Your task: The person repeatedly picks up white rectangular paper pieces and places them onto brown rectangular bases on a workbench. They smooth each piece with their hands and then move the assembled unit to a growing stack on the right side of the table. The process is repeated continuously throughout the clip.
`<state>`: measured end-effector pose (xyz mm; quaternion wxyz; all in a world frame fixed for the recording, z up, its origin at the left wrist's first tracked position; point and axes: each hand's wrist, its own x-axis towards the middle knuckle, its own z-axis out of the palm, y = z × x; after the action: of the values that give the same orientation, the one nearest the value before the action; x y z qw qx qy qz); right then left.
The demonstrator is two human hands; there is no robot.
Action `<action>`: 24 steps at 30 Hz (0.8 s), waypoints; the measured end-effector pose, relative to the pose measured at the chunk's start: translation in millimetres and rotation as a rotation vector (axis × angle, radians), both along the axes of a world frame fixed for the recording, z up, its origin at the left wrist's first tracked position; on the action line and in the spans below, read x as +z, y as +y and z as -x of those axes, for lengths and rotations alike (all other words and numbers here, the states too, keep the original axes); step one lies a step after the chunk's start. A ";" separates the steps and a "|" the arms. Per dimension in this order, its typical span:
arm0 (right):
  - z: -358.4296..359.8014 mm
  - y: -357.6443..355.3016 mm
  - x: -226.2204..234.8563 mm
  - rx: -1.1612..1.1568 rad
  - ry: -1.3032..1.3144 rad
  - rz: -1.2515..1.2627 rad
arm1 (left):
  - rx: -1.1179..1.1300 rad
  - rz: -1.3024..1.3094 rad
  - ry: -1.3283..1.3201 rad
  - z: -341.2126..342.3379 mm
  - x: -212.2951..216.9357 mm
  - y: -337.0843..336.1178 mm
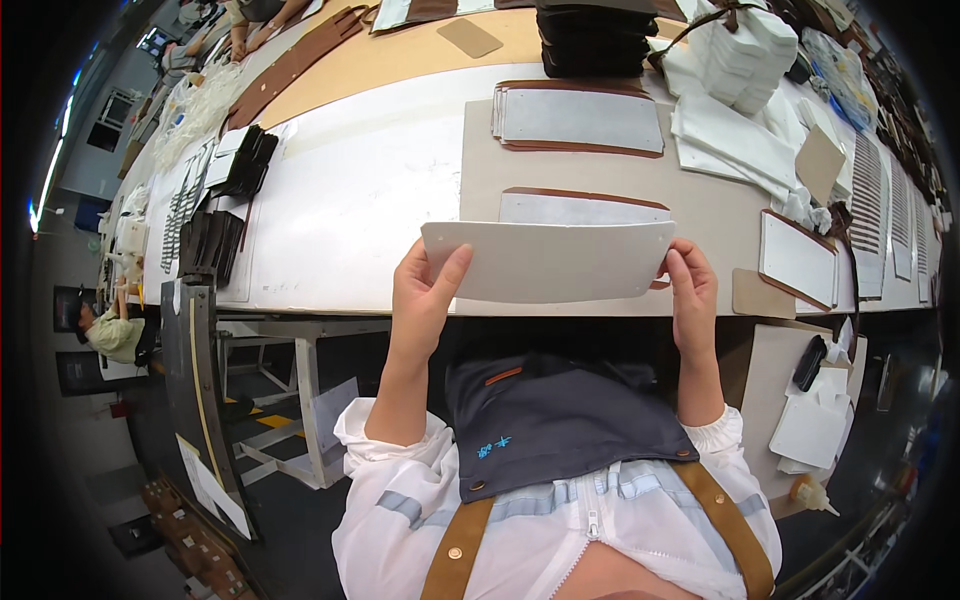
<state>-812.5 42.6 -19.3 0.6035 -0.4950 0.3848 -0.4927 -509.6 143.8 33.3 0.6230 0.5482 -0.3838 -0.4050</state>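
A pale grey-white rectangular panel (550,262) is held up over the table's near edge, slightly bowed along its lower side. My left hand (425,292) grips its left end, thumb on the front face and fingers behind. At the right end, my right hand (692,288) pinches the edge between thumb and fingers; a small brown bit shows beside those fingertips. Just behind the panel lies a brown-edged piece with a pale sheet on it (585,208), partly hidden. Farther back sits a stack of similar brown-edged pieces (580,118).
Tall dark stacks (595,38) stand at the back, with white folded padding (735,60) to their right. Another brown-edged piece (797,262) lies on the right, near a tan board (765,293). Black bundles (240,165) lie at left. Other people work at far left.
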 end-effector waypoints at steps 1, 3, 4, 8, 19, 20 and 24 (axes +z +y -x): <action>1.2 -0.1 -0.1 -0.002 -0.003 0.007 | 0.004 -0.029 0.021 0.9 -3.6 -1.8; 2.8 0.4 -0.8 -0.004 -0.010 0.022 | -0.003 -0.077 0.032 1.0 -11.9 -7.4; 2.6 0.9 -1.5 -0.014 0.041 0.048 | -0.006 -0.102 0.039 0.9 -15.7 -10.2; 3.4 0.0 -1.7 -0.049 0.131 0.033 | -0.024 -0.232 0.022 4.5 -32.6 -15.7; 26.8 -8.9 -24.3 -0.106 0.145 -0.223 | -0.057 -0.262 -0.351 4.3 -69.8 -17.6; 24.9 -12.2 -25.4 -0.122 0.170 -0.209 | -0.029 -0.236 -0.404 6.0 -70.7 -23.4; 14.9 -24.7 -26.5 -0.192 0.275 -0.086 | 0.027 -0.192 -0.565 8.8 -70.5 -46.6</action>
<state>-827.5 17.9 -45.9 0.5160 -0.4925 0.5299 -0.4587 -518.4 97.2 -37.2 0.4421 0.7007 -0.4947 -0.2623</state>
